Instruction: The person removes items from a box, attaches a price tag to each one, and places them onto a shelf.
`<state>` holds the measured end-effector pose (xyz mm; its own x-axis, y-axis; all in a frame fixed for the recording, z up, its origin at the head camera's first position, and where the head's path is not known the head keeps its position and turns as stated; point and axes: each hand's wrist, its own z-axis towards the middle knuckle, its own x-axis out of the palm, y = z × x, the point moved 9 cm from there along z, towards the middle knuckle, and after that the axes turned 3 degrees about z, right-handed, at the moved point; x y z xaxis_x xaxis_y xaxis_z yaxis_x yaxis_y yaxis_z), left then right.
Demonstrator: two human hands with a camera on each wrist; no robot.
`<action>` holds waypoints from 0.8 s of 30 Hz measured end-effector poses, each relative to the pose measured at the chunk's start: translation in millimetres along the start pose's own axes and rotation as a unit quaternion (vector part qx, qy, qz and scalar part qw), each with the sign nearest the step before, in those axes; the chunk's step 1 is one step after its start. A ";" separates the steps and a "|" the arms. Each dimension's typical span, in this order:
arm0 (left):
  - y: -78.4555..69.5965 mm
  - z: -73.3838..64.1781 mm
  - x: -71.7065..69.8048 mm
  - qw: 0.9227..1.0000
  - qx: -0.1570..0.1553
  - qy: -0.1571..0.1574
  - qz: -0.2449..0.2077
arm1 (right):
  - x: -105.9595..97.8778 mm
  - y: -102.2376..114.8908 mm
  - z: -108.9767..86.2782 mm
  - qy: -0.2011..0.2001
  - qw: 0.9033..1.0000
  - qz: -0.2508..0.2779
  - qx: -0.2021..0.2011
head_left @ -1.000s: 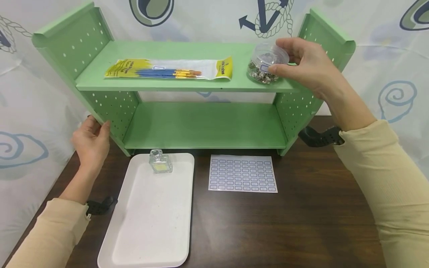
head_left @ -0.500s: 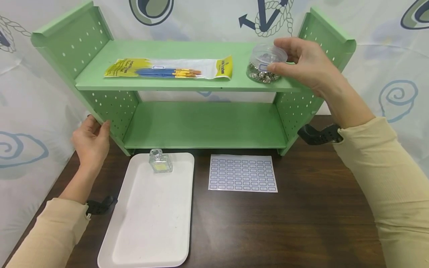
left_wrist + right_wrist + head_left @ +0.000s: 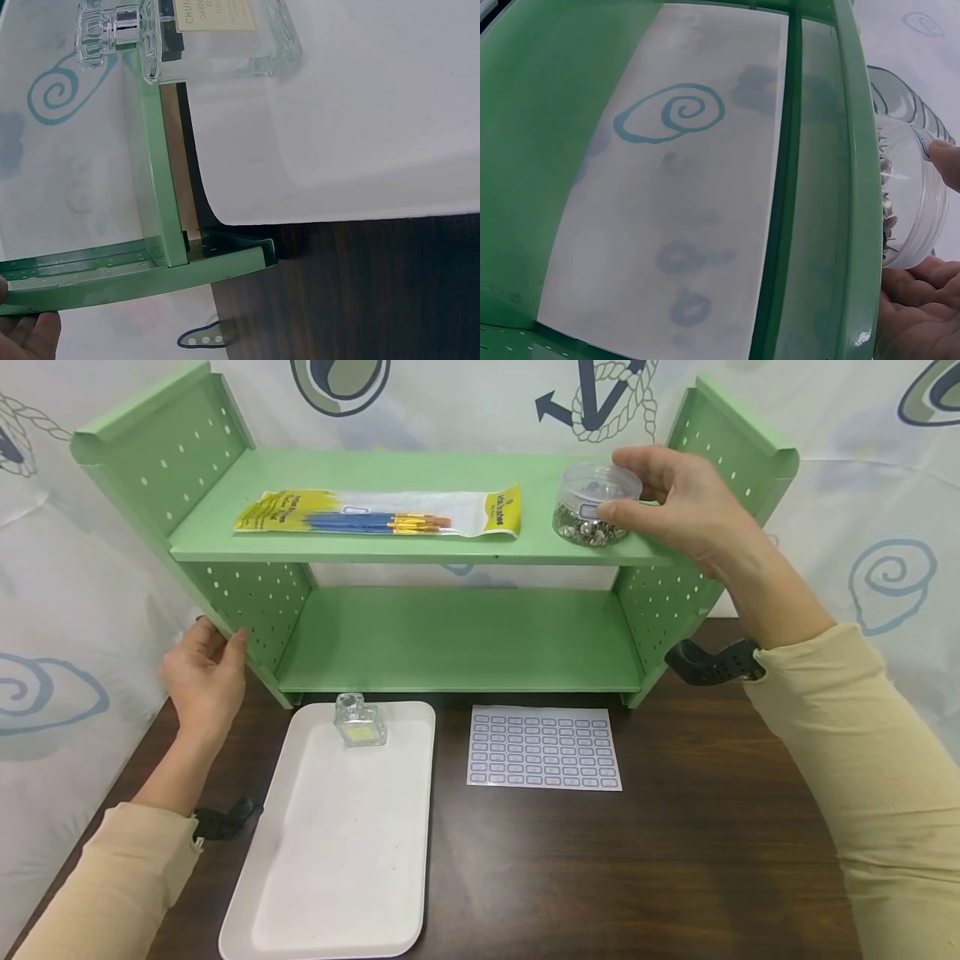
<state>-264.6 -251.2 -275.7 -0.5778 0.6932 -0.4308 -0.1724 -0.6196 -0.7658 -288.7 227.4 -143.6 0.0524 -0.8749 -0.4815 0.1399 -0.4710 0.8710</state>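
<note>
On the right end of the upper shelf sits a clear round plastic jar point(image 3: 596, 503), part-filled with small silvery metal pieces. My right hand point(image 3: 678, 506) holds it by the rim and lid, with the thumb in front on a small blue-bordered label. The right wrist view shows the same jar point(image 3: 911, 195) beyond the shelf edge, partly hidden. My left hand point(image 3: 204, 675) grips the left side panel of the green shelf unit point(image 3: 450, 639), thumb on the inner side. In the left wrist view only the fingertips point(image 3: 41, 334) of that hand show at the panel's edge.
A packet of blue-handled paintbrushes point(image 3: 382, 515) lies on the upper shelf. A white tray point(image 3: 341, 860) stands on the dark wooden table point(image 3: 637, 877), with a glass perfume bottle point(image 3: 360, 722) at its far end. Right of it lies a sheet of labels point(image 3: 543, 747).
The jar in my right hand has shifted slightly left and sits more upright on the shelf. My left hand has stayed on the side panel.
</note>
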 end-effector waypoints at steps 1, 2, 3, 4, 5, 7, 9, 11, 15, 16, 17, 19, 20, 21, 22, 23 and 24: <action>0.1 0.2 0.0 1.000 -0.001 0.000 0.001 | 0.0 -0.3 -0.1 0.001 1.000 0.000 0.001; 0.2 0.4 0.0 1.000 -0.001 0.000 0.002 | 0.0 -0.5 -0.1 0.002 1.000 0.001 0.002; 0.5 0.6 0.0 1.000 -0.002 0.000 0.003 | 0.2 -0.7 -0.2 0.003 1.000 0.002 0.003; 0.8 0.7 0.1 1.000 -0.003 0.001 0.004 | 0.3 -0.7 -0.2 0.003 1.000 0.004 0.003; 1.0 0.8 0.1 1.000 -0.004 0.001 0.006 | 0.5 -0.9 -0.3 0.004 1.000 0.005 0.003; 1.3 0.8 0.0 1.000 -0.005 0.002 0.007 | 1.1 -1.0 -0.7 0.005 1.000 0.009 0.002; 1.4 0.6 0.1 1.000 -0.006 0.003 0.007 | 1.4 -1.1 -1.0 0.005 1.000 0.011 0.001; 1.1 0.2 -0.2 1.000 -0.006 0.003 0.008 | 1.5 -1.4 -1.1 0.005 1.000 0.013 0.000; 0.8 -0.3 -0.5 1.000 -0.006 0.003 0.007 | 1.7 -1.3 -1.8 0.004 1.000 0.014 -0.002; 0.8 -0.3 -0.6 1.000 -0.006 0.003 0.007 | 2.0 -1.0 -2.1 0.003 1.000 0.013 -0.003; 0.8 -0.3 -0.7 1.000 -0.007 0.003 0.007 | 2.1 -0.8 -2.2 0.003 1.000 0.014 -0.003; 0.8 -0.3 -0.7 1.000 -0.007 0.004 0.008 | 2.5 -0.4 -2.4 0.002 1.000 0.013 -0.005; 0.8 -0.2 -0.8 1.000 -0.006 0.003 0.010 | 2.4 -0.6 -2.2 0.003 1.000 0.015 -0.005; 0.8 -0.1 -0.7 1.000 -0.006 0.003 0.012 | 2.4 -0.7 -2.2 0.003 1.000 0.016 -0.004; 0.7 0.0 -0.7 1.000 -0.006 0.003 0.013 | 2.4 -0.7 -2.2 0.003 1.000 0.017 -0.004; 0.6 0.3 -0.6 1.000 -0.006 0.003 0.014 | 2.3 -0.7 -2.2 0.003 1.000 0.017 -0.004; 0.5 0.5 -0.6 1.000 -0.006 0.002 0.015 | 2.3 -0.8 -2.3 0.002 1.000 0.018 -0.004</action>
<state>-264.7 -252.1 -275.7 -0.5787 0.6764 -0.4555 -0.1464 -0.6357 -0.7579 -286.5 226.1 -145.6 0.0621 -0.8904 -0.4508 0.1449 -0.4389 0.8868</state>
